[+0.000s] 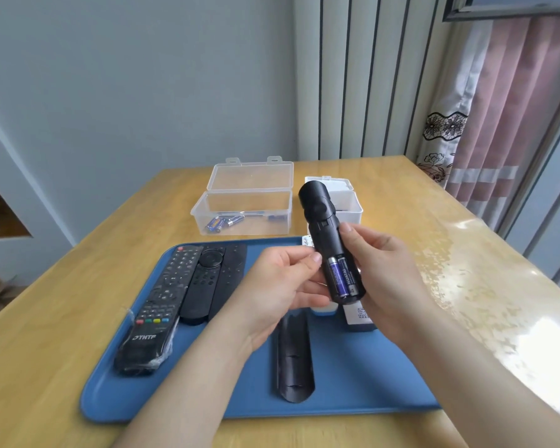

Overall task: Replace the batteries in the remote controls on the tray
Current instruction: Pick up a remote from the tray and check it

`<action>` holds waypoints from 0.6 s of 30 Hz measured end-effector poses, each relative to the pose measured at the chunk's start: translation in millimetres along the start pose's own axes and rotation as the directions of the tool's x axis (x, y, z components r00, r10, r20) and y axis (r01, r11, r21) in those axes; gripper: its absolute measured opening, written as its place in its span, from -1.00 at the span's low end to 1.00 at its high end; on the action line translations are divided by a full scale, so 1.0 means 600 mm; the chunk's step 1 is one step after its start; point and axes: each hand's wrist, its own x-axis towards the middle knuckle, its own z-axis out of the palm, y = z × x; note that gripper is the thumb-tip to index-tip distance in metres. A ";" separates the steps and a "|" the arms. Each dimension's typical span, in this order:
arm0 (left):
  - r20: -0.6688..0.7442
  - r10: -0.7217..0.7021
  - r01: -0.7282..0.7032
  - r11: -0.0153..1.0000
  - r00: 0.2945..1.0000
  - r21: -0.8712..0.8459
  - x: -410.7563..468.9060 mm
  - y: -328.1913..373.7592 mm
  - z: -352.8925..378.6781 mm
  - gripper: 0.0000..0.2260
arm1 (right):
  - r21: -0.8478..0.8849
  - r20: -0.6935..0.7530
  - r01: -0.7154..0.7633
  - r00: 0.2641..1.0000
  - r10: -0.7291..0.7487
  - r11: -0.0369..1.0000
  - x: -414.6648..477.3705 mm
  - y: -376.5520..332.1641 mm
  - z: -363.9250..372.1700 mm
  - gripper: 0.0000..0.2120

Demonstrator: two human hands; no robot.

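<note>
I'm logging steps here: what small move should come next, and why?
Probably the left hand lets go and picks up the cover from the tray to close the remote: both batteries sit in the open slot, though I cannot tell whether they are the fresh ones.

1. One blue plastic tray (353,383).
2. Four black remote controls in plain view. Three lie side by side on the tray's left: a plastic-wrapped button remote (157,305), a slim remote with a round pad (204,279) and a flat dark remote (232,270). One rounded black remote (324,227) is held up.
3. Two partly hidden items under it: one white piece (324,310) and one dark labelled piece (359,320).
4. Two blue cylindrical batteries (336,276) in the held remote's open bay.
5. At least three loose blue batteries (214,224); the exact count is unclear.
6. Two plastic boxes: one clear open-lidded box (256,202) and one white box (353,208).
7. One long black curved battery cover (295,360).
8. One wooden surface (62,318).
</note>
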 end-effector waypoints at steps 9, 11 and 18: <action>-0.290 0.156 -0.165 0.986 0.944 -0.007 0.001 0.006 0.003 -0.84 | 0.093 0.353 -0.214 0.920 0.169 0.972 0.000 -0.012 -0.005 -0.60; -0.343 0.220 -0.205 0.976 0.913 0.078 0.001 0.007 0.002 -0.86 | 0.087 0.427 -0.212 0.891 0.156 0.973 -0.002 -0.014 -0.004 -0.52; -0.188 0.797 -0.318 0.428 0.573 0.846 0.001 -0.001 -0.006 -0.76 | 0.158 0.436 -0.157 0.897 0.074 0.975 -0.002 -0.010 0.000 -0.49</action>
